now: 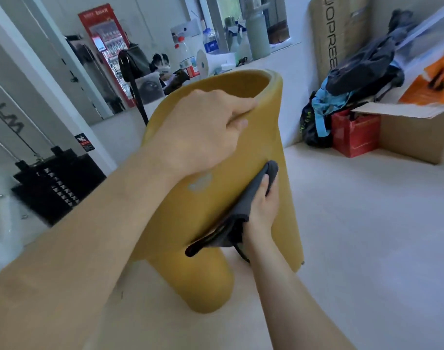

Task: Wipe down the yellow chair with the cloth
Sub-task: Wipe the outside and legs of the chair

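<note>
The curved yellow chair (266,137) is gripped by the left hand (203,127), the dark grey cloth (243,205) is clutched against it by the right hand (262,209).

Cardboard sheet (342,34): carried dark capitals "JOPRE" running vertically, the rest hidden. Wall panel (12,126), left: large dark letters, skewed, were unreadable. Yellow chair (215,152): the pale mark on its back was too blurred to read.

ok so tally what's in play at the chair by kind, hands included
hands: 2 (left hand grips the chair's top rim, right hand presses the cloth to it)
yellow chair: 1
dark grey cloth: 1
total: 4
</note>
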Demonstrator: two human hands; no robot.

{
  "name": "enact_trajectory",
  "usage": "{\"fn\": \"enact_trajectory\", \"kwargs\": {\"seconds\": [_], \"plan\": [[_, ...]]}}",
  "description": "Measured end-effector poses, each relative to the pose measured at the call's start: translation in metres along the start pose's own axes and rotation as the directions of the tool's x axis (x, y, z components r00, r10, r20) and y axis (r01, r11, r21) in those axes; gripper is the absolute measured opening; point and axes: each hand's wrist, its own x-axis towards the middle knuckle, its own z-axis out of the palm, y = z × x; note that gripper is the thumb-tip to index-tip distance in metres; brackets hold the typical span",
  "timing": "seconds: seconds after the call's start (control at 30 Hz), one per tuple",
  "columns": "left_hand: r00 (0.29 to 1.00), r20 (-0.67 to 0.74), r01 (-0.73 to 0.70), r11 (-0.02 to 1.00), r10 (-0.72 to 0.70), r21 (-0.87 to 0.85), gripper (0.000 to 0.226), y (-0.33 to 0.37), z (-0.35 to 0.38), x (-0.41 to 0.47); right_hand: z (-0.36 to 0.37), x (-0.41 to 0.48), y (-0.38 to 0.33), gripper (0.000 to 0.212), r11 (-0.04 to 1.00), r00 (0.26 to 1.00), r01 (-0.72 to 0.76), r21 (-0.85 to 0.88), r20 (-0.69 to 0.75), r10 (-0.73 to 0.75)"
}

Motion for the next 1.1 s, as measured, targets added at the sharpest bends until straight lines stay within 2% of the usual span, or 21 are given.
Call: {"fn": "enact_trajectory", "kwargs": {"seconds": [0.07,0.1,0.13,0.2,0.23,0.33,0.4,0.47,0.5,0.57,0.63,0.67,0.73,0.77,0.83,0.87,0.9,0.93,0.97,1.03,1.1], "plan": [[1.0,-0.011,-0.008,0.992,0.01,0.127,0.042,0.001,0.003,-0.009,-0.002,0.001,-0.001,0.041,0.985,0.988,-0.155,0.074,0.036,0.153],[0.995,-0.055,-0.062,0.965,0.079,0.253,0.043,0.001,0.009,-0.015,0.0,-0.002,-0.009,0.04,0.98,0.988,-0.153,0.128,0.048,0.148],[0.982,-0.093,-0.123,0.928,0.166,0.352,0.045,0.004,0.017,-0.024,0.002,-0.004,-0.019,0.039,0.974,0.991,-0.125,0.189,0.061,0.115],[0.967,-0.129,-0.173,0.937,0.22,0.305,0.047,0.019,0.041,-0.045,0.002,-0.002,-0.034,0.034,0.956,0.993,-0.041,0.291,0.118,0.007],[0.971,-0.083,-0.195,0.943,0.225,0.27,0.048,0.026,0.053,-0.057,0.001,0.002,-0.036,0.033,0.953,0.989,0.013,0.302,0.139,-0.058],[0.973,0.027,-0.222,0.89,0.231,0.397,0.048,0.024,0.07,-0.089,-0.004,0.019,-0.027,0.041,0.968,0.966,0.217,0.122,0.118,-0.232],[0.979,-0.063,-0.143,0.87,0.195,0.472,0.039,0.013,0.059,-0.091,-0.005,0.029,-0.008,0.048,0.972,0.968,0.235,-0.033,0.095,-0.231],[0.98,-0.148,-0.045,0.869,0.135,0.494,0.034,0.006,0.044,-0.086,-0.005,0.033,0.011,0.05,0.977,0.986,0.163,-0.137,0.043,-0.159],[0.983,-0.149,-0.024,0.877,0.108,0.479,0.036,0.002,0.037,-0.083,-0.003,0.03,0.014,0.049,0.986,0.994,0.106,-0.126,0.009,-0.106],[0.985,-0.137,-0.045,0.918,0.107,0.395,0.041,-0.007,0.024,-0.076,0.005,0.016,0.009,0.048,1.0,1.0,-0.013,0.027,-0.011,0.013],[0.981,-0.162,-0.068,0.969,0.109,0.236,0.043,-0.017,0.013,-0.068,0.011,-0.002,-0.011,0.049,0.99,0.999,-0.041,0.135,-0.022,0.044],[0.978,-0.183,-0.073,0.986,0.101,0.15,0.042,-0.021,0.008,-0.065,0.013,-0.014,-0.025,0.049,0.989,1.0,0.012,0.145,-0.026,-0.008],[0.977,-0.21,-0.04,0.999,0.046,0.03,0.041,-0.025,-0.002,-0.061,0.019,-0.039,-0.055,0.043,0.955,0.964,0.265,0.134,-0.042,-0.262],[0.978,-0.206,-0.004,1.0,-0.002,-0.028,0.041,-0.026,-0.006,-0.059,0.023,-0.05,-0.063,0.039,0.899,0.903,0.429,0.09,-0.043,-0.427],[0.986,-0.11,0.103,0.974,-0.127,-0.203,0.041,-0.027,-0.012,-0.059,0.026,-0.062,-0.062,0.032,0.713,0.712,0.699,-0.054,-0.032,-0.701],[0.984,-0.019,0.166,0.941,-0.179,-0.296,0.042,-0.033,-0.014,-0.062,0.026,-0.06,-0.054,0.031,0.649,0.649,0.755,-0.09,-0.036,-0.76],[0.973,0.079,0.229,0.899,-0.215,-0.374,0.042,-0.04,-0.016,-0.067,0.024,-0.053,-0.044,0.031,0.634,0.633,0.767,-0.095,-0.052,-0.773],[0.957,0.163,0.288,0.857,-0.24,-0.428,0.043,-0.048,-0.017,-0.074,0.023,-0.045,-0.034,0.032,0.678,0.674,0.73,-0.085,-0.077,-0.735],[0.941,0.217,0.331,0.834,-0.258,-0.442,0.043,-0.056,-0.016,-0.082,0.021,-0.036,-0.024,0.033,0.764,0.757,0.642,-0.066,-0.109,-0.645],[0.938,0.186,0.341,0.88,-0.294,-0.33,0.058,-0.062,-0.011,-0.097,0.018,-0.021,-0.01,0.035,0.947,0.941,0.315,0.064,-0.148,-0.304],[0.942,0.099,0.334,0.924,-0.32,-0.189,0.072,-0.061,-0.008,-0.104,0.015,-0.014,-0.003,0.037,0.971,0.996,0.018,0.238,-0.084,0.002]]}}
